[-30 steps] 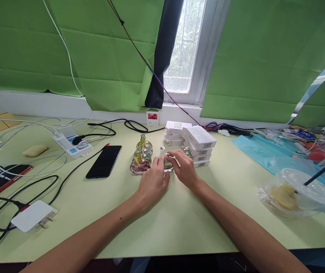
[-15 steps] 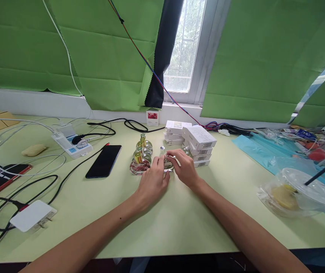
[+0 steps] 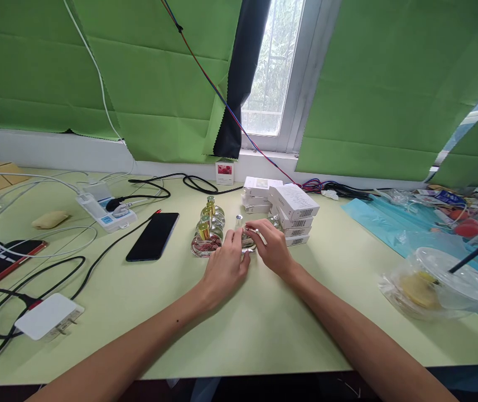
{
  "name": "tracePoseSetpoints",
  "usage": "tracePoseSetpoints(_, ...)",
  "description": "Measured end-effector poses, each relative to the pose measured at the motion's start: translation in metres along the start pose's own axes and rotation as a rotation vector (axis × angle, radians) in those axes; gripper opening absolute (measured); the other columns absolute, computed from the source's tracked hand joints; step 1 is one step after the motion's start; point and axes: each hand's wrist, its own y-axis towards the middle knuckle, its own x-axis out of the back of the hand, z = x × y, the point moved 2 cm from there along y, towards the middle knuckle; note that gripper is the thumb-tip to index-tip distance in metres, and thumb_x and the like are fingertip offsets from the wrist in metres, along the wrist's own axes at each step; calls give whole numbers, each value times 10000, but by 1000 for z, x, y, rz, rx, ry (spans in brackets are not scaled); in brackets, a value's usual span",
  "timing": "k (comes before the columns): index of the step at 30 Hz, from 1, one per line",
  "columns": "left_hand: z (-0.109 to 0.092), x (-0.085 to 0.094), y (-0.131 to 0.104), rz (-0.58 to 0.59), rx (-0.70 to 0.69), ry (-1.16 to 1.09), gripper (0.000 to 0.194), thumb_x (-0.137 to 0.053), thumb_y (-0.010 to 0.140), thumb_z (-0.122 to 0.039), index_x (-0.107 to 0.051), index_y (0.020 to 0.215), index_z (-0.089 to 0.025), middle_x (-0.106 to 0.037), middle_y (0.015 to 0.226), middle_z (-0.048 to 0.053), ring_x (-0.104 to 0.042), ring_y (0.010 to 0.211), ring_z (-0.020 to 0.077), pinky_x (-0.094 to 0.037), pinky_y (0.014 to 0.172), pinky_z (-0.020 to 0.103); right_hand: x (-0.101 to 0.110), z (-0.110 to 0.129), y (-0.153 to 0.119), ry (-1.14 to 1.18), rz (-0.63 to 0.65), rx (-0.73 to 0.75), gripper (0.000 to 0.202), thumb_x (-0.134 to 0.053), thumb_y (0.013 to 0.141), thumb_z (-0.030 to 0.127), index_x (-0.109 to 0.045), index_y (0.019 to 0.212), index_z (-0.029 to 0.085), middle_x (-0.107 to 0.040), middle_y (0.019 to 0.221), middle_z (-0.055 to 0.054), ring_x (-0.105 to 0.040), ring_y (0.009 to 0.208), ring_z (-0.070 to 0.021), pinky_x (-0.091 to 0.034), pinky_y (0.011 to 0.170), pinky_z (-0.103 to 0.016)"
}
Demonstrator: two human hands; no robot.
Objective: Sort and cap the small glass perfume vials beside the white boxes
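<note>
My left hand point(image 3: 225, 264) and my right hand point(image 3: 273, 248) meet at a clear glass perfume bottle point(image 3: 247, 242) standing on the table. The fingers of my left hand close on its left side. My right thumb and fingers pinch at its upper right; the exact contact is partly hidden. Just left of my left hand stands a row of several glass perfume bottles with gold caps point(image 3: 207, 243), the front one showing a reddish base. A silver cap point(image 3: 239, 220) rises behind my left fingertips. More glass shows behind my right hand, mostly covered.
Right of my hands are stacked white boxes point(image 3: 293, 202), with another stack point(image 3: 259, 190) behind. A black phone point(image 3: 153, 237), power strip point(image 3: 109, 215), cables and a white adapter point(image 3: 49, 317) lie to the left. A lidded plastic bowl point(image 3: 439, 285) with a straw stands at right.
</note>
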Motion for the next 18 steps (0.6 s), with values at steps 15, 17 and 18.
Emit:
tracePoseSetpoints(15,-2,0,0,14,17,-2,485,-467,943,-228,-402,1419,-168,-554,1323,166,-649,1133,316,-521,761,363,1,1,-1,-3,8,-28,177,-514,1013,198,-644,1127,238,-710,972,-69,-677,933,-193,-570,820,-328)
tracePoseSetpoints(17,-2,0,-1,13,13,-3,475,-467,945,-232,-410,1412,-167,-555,1321,165,-649,1133,318,-522,751,359,1,0,-1,-2,8,-26,179,-515,1011,192,-641,1130,237,-710,976,-70,-676,939,-194,-569,828,-330)
tracePoseSetpoints(18,-2,1,-1,12,11,-2,471,-466,947,-234,-411,1410,-168,-556,1319,163,-650,1131,318,-522,745,357,1,0,-1,-1,10,-26,181,-513,1011,189,-640,1132,234,-710,980,-72,-675,942,-195,-568,831,-331)
